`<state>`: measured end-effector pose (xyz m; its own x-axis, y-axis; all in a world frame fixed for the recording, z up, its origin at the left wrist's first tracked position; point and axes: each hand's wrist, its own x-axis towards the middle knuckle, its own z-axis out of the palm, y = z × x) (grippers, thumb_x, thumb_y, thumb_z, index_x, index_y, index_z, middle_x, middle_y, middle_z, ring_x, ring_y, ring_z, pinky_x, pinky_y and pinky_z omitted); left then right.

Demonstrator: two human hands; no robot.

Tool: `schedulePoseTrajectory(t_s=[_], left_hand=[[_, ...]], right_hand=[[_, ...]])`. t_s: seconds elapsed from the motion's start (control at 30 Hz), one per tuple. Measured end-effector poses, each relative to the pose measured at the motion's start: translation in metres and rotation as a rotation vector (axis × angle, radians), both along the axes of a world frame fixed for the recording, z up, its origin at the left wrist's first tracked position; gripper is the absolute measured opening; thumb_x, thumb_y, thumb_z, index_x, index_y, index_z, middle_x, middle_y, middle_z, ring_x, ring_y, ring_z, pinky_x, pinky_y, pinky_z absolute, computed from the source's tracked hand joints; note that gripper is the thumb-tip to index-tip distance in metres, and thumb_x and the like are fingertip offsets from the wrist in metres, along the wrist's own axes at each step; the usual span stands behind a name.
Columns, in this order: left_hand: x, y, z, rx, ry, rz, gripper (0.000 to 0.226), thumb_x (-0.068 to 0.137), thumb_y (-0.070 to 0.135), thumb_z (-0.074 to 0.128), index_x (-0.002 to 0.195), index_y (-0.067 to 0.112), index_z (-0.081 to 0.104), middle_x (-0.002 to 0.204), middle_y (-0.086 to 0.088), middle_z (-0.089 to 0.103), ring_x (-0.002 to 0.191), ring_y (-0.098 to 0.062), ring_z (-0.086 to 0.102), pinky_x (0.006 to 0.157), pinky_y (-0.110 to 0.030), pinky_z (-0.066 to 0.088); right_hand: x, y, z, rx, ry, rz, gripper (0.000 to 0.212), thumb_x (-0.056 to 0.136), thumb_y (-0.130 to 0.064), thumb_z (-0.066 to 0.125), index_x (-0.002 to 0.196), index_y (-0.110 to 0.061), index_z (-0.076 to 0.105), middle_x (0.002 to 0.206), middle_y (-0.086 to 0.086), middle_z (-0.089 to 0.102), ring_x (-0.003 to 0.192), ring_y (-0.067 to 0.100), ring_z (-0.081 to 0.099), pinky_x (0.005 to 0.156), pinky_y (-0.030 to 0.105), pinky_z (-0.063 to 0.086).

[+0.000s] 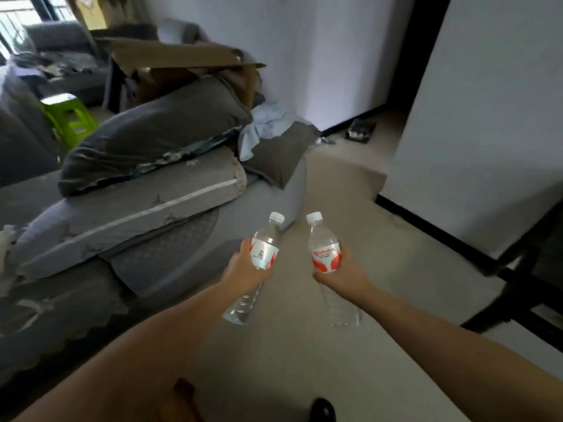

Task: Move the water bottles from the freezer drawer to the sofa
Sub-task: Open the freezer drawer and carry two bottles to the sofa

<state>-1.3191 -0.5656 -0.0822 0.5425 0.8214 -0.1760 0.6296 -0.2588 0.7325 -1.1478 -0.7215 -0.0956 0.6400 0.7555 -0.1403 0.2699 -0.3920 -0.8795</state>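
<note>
L hand [243, 266] is gripping one water bottle [264, 248] round its label, cap tilting toward 1 o'clock, & R hand [341, 269] is gripping a second water bottle [324, 252] just beside it, both hanging over the floor [304, 345] w/ the grey sofa [170, 263] lying at 9 o'clock.

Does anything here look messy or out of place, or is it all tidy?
The sofa is cluttered: loose cushions lie stacked askew on the seat, with a flattened cardboard box and crumpled pale cloth behind them. The two bottles look intact and capped, one in each hand.
</note>
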Motion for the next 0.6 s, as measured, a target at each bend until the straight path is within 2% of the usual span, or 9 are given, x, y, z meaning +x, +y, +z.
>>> schedulePoseTrajectory(t_s=[0.1,0.2,0.27,0.4,0.47,0.6], left_hand=[[0.067,0.016,0.006,-0.012,-0.016,-0.053,0.068,0.071,0.04,0.074,0.126,0.025,0.039,0.106,0.0,0.062,0.088,-0.02,0.063,0.074,-0.031,0.049],[0.13,0.031,0.01,-0.02,-0.024,-0.108,0.067,0.074,0.036,0.074,0.128,0.022,0.037,0.108,-0.003,0.06,0.093,-0.024,0.062,0.083,-0.04,0.053],[0.165,0.04,0.01,-0.021,-0.031,-0.127,0.064,0.076,0.035,0.073,0.127,0.021,0.038,0.106,-0.003,0.06,0.093,-0.024,0.062,0.084,-0.041,0.053],[0.222,0.068,0.003,-0.066,-0.068,-0.158,0.058,0.075,0.032,0.074,0.122,0.023,0.041,0.102,-0.001,0.061,0.088,-0.02,0.063,0.08,-0.036,0.053],[0.265,0.093,-0.005,-0.074,-0.083,-0.199,0.058,0.073,0.028,0.076,0.12,0.022,0.042,0.099,-0.001,0.062,0.087,-0.021,0.063,0.08,-0.037,0.053],[0.343,0.146,-0.013,-0.105,-0.125,-0.29,0.06,0.069,0.026,0.078,0.117,0.028,0.042,0.087,0.015,0.058,0.076,-0.005,0.06,0.065,-0.024,0.047]], right_hand=[[0.066,0.01,0.007,-0.039,-0.025,-0.041,0.074,0.067,-0.024,0.079,0.131,-0.023,0.04,0.099,-0.006,0.062,0.082,0.004,0.061,0.067,0.017,0.045],[0.13,0.021,0.013,-0.05,-0.033,-0.098,0.071,0.067,-0.022,0.079,0.128,-0.02,0.041,0.1,-0.004,0.062,0.078,-0.001,0.058,0.055,0.006,0.04],[0.163,0.028,0.011,-0.039,-0.03,-0.159,0.07,0.067,-0.021,0.079,0.126,-0.021,0.041,0.098,-0.004,0.062,0.077,-0.001,0.059,0.051,0.006,0.042],[0.211,0.046,0.005,-0.05,-0.009,-0.234,0.071,0.064,-0.029,0.08,0.12,-0.029,0.037,0.095,-0.008,0.061,0.08,0.003,0.062,0.058,0.014,0.043],[0.241,0.061,-0.003,-0.045,-0.008,-0.287,0.076,0.063,-0.029,0.081,0.125,-0.027,0.037,0.094,-0.01,0.062,0.079,0.002,0.062,0.058,0.015,0.043],[0.299,0.096,-0.015,-0.043,0.004,-0.31,0.082,0.065,-0.023,0.081,0.134,-0.023,0.036,0.093,-0.012,0.061,0.078,-0.001,0.061,0.053,0.009,0.043]])
